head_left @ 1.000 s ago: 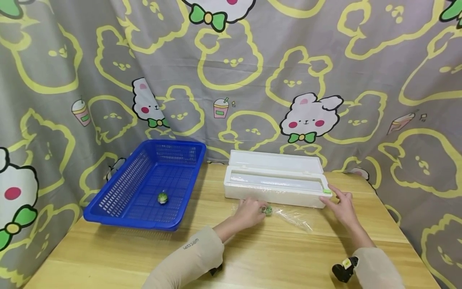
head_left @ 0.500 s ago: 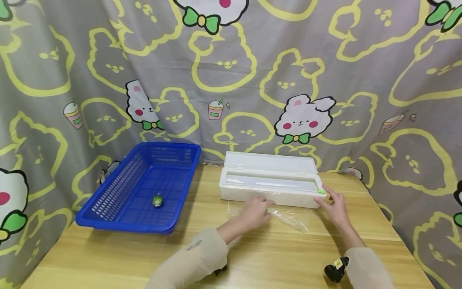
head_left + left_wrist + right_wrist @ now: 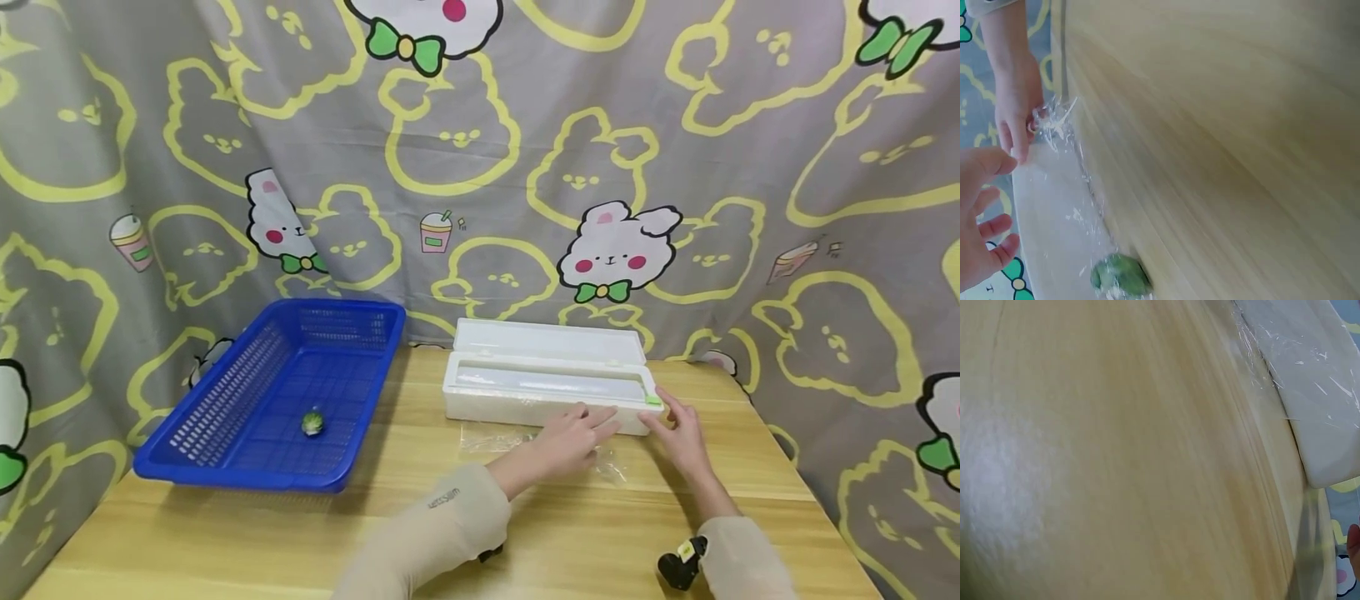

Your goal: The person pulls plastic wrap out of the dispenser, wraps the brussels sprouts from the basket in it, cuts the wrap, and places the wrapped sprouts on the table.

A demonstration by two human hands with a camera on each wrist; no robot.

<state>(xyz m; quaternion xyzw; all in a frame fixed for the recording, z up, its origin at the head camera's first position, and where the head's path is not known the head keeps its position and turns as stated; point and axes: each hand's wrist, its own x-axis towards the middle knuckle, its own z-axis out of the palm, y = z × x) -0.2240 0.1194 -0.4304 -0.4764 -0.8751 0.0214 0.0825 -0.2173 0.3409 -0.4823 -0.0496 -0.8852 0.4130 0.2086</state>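
Well off the basket (image 3: 240, 481), the right hand (image 3: 681, 437) holds the box's edge (image 3: 633, 422).

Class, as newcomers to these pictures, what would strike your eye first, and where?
First, probably the bright blue basket at the left of the table, one small green vegetable inside. Next, the grey curtain behind, covered in yellow outlines. Then the open white box, with the left hand before it and the right hand at its right end.

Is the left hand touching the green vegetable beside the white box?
Apart: the left wrist view shows part of the white box visible between the left hand and the green vegetable.
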